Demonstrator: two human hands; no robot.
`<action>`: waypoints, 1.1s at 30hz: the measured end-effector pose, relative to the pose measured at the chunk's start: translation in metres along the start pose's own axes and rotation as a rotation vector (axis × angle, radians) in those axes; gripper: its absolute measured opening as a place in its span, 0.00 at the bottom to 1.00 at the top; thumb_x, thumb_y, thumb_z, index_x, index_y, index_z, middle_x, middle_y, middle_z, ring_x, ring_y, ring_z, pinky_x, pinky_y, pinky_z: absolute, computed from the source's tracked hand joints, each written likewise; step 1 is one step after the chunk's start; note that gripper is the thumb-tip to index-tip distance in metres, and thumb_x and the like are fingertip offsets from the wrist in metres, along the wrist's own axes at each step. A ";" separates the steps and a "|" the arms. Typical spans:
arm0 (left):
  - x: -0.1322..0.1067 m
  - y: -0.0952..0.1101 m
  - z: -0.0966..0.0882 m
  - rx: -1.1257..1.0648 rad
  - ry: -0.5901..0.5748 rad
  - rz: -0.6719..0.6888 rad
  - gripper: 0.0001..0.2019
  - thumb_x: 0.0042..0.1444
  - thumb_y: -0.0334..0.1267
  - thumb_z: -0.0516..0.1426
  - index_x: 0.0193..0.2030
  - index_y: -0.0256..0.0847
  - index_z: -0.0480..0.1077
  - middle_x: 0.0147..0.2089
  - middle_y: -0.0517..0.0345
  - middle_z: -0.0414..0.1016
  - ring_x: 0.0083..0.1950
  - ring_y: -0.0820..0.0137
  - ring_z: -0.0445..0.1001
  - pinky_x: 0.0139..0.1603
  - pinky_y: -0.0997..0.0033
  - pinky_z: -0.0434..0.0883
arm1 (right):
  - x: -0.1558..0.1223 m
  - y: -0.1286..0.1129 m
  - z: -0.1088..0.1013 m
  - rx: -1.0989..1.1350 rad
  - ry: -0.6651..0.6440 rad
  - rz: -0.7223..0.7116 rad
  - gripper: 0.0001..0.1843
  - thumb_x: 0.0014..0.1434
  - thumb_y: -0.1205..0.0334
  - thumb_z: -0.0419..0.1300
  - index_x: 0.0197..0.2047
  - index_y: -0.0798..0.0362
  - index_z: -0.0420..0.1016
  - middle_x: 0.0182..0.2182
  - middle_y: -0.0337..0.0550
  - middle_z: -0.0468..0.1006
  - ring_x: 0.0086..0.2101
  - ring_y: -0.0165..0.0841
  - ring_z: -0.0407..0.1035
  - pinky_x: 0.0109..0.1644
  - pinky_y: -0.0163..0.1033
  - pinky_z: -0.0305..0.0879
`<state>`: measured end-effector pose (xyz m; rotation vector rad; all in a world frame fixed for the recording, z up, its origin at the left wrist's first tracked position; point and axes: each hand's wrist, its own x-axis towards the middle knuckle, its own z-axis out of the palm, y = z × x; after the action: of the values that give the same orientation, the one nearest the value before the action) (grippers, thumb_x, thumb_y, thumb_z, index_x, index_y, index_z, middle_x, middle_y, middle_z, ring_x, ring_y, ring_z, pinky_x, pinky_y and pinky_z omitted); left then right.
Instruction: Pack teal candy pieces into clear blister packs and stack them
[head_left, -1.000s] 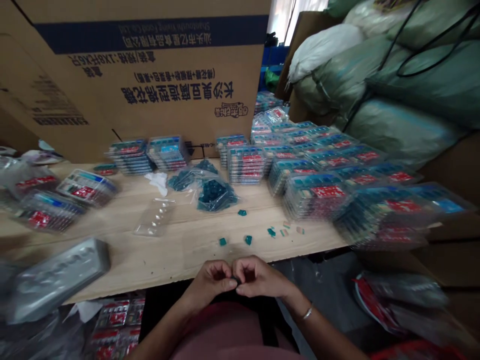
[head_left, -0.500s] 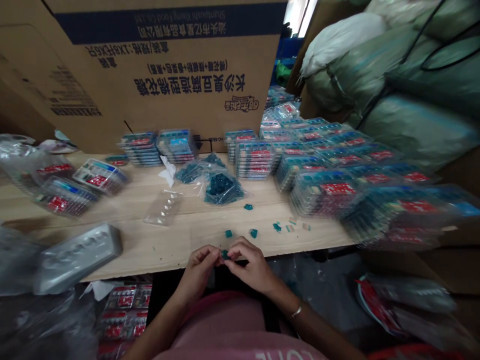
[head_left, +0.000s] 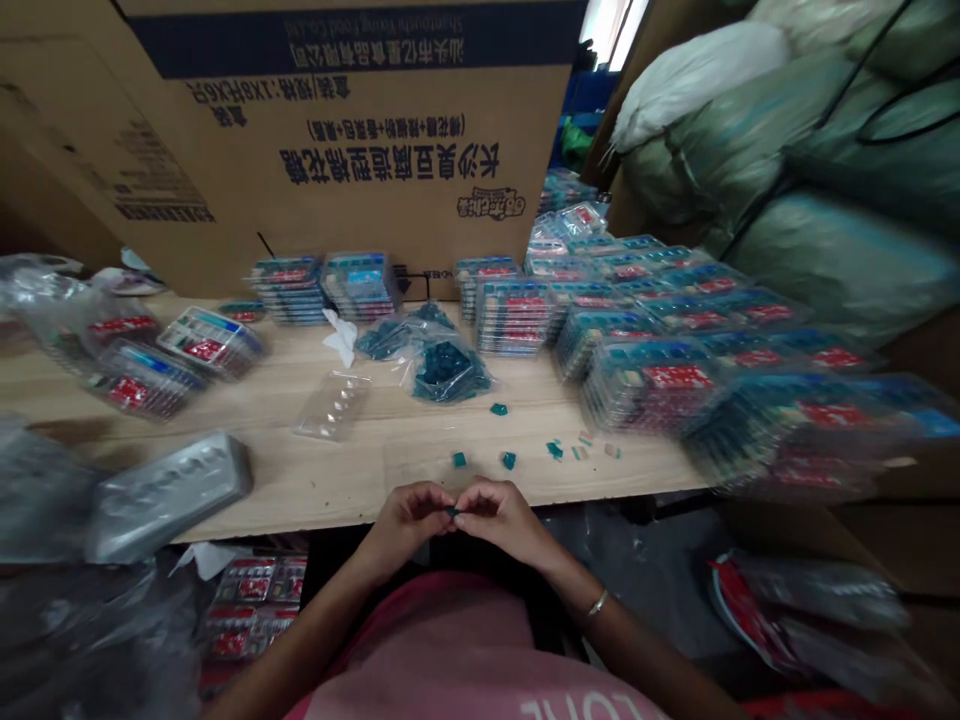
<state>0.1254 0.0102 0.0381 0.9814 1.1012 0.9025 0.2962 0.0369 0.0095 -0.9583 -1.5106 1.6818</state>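
A small dark teal piece (head_left: 451, 511) is pinched between my two hands, just in front of the table's near edge. My left hand (head_left: 409, 520) has thumb and forefinger closed on its left side. My right hand (head_left: 501, 518) grips it from the right, fingertips nearly meeting the left ones and covering most of it. Beyond my hands, loose teal pieces lie on the wooden table (head_left: 405, 425), among them one teal piece (head_left: 459, 460) close by and another teal piece (head_left: 509, 460) to its right. An open clear plastic bag (head_left: 448, 374) holds many more such pieces.
Stacks of clear packs (head_left: 649, 385) fill the table's right side. A large carton (head_left: 360, 130) stands along the back. A clear tray (head_left: 332, 405), a grey stack of trays (head_left: 172, 495) and tilted packs (head_left: 206, 345) lie to the left. Big sacks (head_left: 787, 130) pile up at right.
Both hands have turned inward around the teal piece, so less of it shows. The left hand's fingers have curled more. The view has shifted slightly.
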 end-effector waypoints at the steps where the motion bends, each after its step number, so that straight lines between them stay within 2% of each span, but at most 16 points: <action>1: 0.001 -0.002 0.000 0.010 0.003 0.011 0.11 0.40 0.39 0.66 0.29 0.37 0.72 0.26 0.62 0.74 0.27 0.76 0.70 0.32 0.75 0.67 | 0.000 0.001 0.000 -0.003 0.000 0.007 0.09 0.47 0.58 0.66 0.27 0.54 0.73 0.23 0.35 0.72 0.24 0.27 0.64 0.29 0.33 0.60; 7: 0.001 -0.022 0.001 0.153 0.118 0.172 0.09 0.42 0.38 0.64 0.27 0.37 0.69 0.25 0.62 0.74 0.27 0.74 0.70 0.30 0.76 0.66 | 0.002 0.011 0.007 -0.013 0.038 -0.027 0.11 0.47 0.56 0.66 0.25 0.54 0.72 0.22 0.35 0.71 0.24 0.26 0.63 0.29 0.33 0.59; 9: -0.001 -0.024 -0.002 0.265 0.170 0.242 0.07 0.46 0.38 0.62 0.26 0.38 0.70 0.24 0.62 0.73 0.27 0.74 0.70 0.29 0.75 0.66 | 0.004 0.009 0.006 -0.052 0.027 -0.049 0.10 0.49 0.56 0.65 0.27 0.54 0.73 0.24 0.36 0.72 0.25 0.27 0.64 0.30 0.33 0.60; 11: 0.001 -0.022 -0.008 0.437 0.188 0.344 0.05 0.50 0.38 0.59 0.29 0.39 0.72 0.27 0.60 0.75 0.30 0.71 0.72 0.32 0.73 0.68 | 0.010 0.004 0.001 -0.115 -0.010 -0.089 0.08 0.51 0.58 0.64 0.28 0.54 0.73 0.25 0.36 0.73 0.26 0.28 0.65 0.31 0.33 0.61; 13: 0.006 -0.019 -0.019 0.637 0.215 0.469 0.07 0.51 0.38 0.59 0.37 0.41 0.74 0.35 0.56 0.77 0.39 0.66 0.73 0.40 0.67 0.69 | 0.023 0.001 -0.007 -0.251 -0.002 -0.205 0.06 0.54 0.60 0.63 0.28 0.53 0.72 0.26 0.38 0.73 0.28 0.29 0.67 0.33 0.34 0.62; 15: 0.016 -0.019 -0.032 0.823 0.263 0.562 0.11 0.49 0.37 0.60 0.41 0.42 0.73 0.40 0.53 0.77 0.44 0.62 0.72 0.45 0.62 0.68 | 0.042 0.002 -0.014 -0.479 0.021 -0.379 0.05 0.55 0.64 0.62 0.28 0.53 0.72 0.28 0.39 0.74 0.32 0.31 0.67 0.37 0.36 0.63; 18: 0.029 -0.026 -0.048 1.022 0.232 0.607 0.05 0.51 0.34 0.58 0.36 0.41 0.73 0.37 0.53 0.76 0.42 0.62 0.72 0.44 0.61 0.67 | 0.067 0.010 -0.020 -0.769 -0.052 -0.551 0.06 0.55 0.68 0.62 0.28 0.52 0.71 0.29 0.40 0.74 0.35 0.33 0.67 0.41 0.37 0.62; 20: 0.034 -0.031 -0.053 1.084 0.180 0.620 0.04 0.53 0.34 0.55 0.33 0.41 0.72 0.37 0.53 0.75 0.42 0.64 0.71 0.43 0.62 0.66 | 0.074 0.016 -0.021 -0.841 -0.089 -0.569 0.05 0.55 0.69 0.62 0.29 0.52 0.71 0.30 0.40 0.74 0.35 0.33 0.68 0.41 0.36 0.62; 25: 0.031 -0.038 -0.052 1.137 0.191 0.626 0.04 0.56 0.35 0.55 0.34 0.41 0.71 0.39 0.53 0.74 0.43 0.64 0.69 0.44 0.61 0.65 | 0.071 0.022 -0.016 -0.858 0.036 -0.467 0.06 0.55 0.69 0.63 0.37 0.52 0.72 0.33 0.41 0.76 0.37 0.33 0.69 0.42 0.36 0.63; 30: 0.031 -0.033 -0.052 1.147 0.234 0.650 0.04 0.52 0.36 0.58 0.35 0.42 0.72 0.40 0.53 0.74 0.42 0.64 0.70 0.44 0.61 0.66 | 0.066 0.014 -0.020 -0.881 -0.065 -0.515 0.12 0.54 0.69 0.63 0.43 0.52 0.72 0.39 0.44 0.76 0.43 0.35 0.68 0.47 0.39 0.64; 31: 0.033 -0.032 -0.051 1.145 0.268 0.670 0.05 0.52 0.36 0.59 0.36 0.42 0.72 0.40 0.53 0.74 0.43 0.63 0.70 0.44 0.60 0.67 | 0.065 0.012 -0.024 -0.847 -0.044 -0.528 0.11 0.54 0.69 0.62 0.43 0.52 0.72 0.40 0.44 0.75 0.43 0.35 0.68 0.47 0.38 0.64; 33: 0.041 -0.029 -0.047 1.118 0.312 0.729 0.06 0.53 0.37 0.58 0.38 0.42 0.73 0.41 0.52 0.74 0.44 0.63 0.70 0.44 0.60 0.68 | 0.066 0.007 -0.039 -0.786 0.097 -0.517 0.08 0.57 0.68 0.58 0.41 0.52 0.73 0.39 0.43 0.76 0.42 0.34 0.69 0.46 0.37 0.64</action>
<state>0.0915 0.0479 -0.0081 2.3242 1.5839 1.0132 0.2971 0.1122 -0.0054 -0.8825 -2.1666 0.6578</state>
